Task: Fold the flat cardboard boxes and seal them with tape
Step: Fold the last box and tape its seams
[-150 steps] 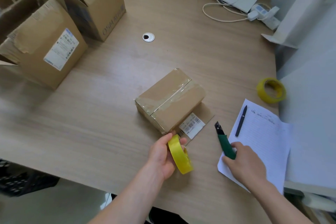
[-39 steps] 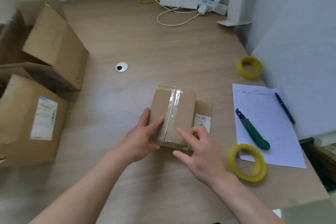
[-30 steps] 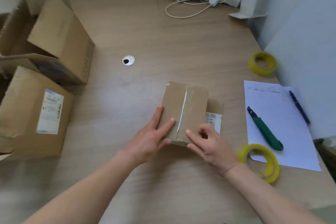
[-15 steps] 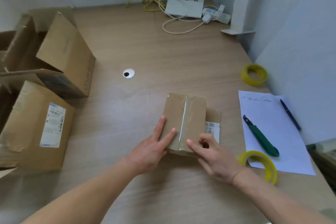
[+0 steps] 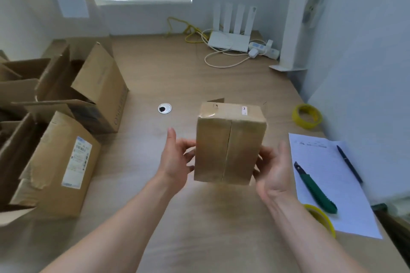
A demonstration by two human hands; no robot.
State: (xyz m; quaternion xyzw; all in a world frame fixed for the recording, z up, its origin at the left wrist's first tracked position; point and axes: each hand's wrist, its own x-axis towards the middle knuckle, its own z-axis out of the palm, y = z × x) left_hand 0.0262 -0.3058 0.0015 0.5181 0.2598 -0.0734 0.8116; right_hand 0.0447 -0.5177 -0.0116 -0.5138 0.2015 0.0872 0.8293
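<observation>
Desk (image 5: 221, 228) bare beneath | left hand (image 5: 175, 162), right hand (image 5: 271, 173) grip raised box (image 5: 228, 146) sides

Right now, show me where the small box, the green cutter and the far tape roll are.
small box (image 5: 228, 150), head view, taped front face.
green cutter (image 5: 317, 193), head view, handle.
far tape roll (image 5: 298, 117), head view, left rim.

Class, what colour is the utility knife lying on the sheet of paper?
Green, with a black tip; the utility knife shows clearly in the head view.

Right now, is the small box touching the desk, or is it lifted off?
Apart. The head view shows the small box held up between the left hand and right hand, its shadow on the desk below.
</observation>
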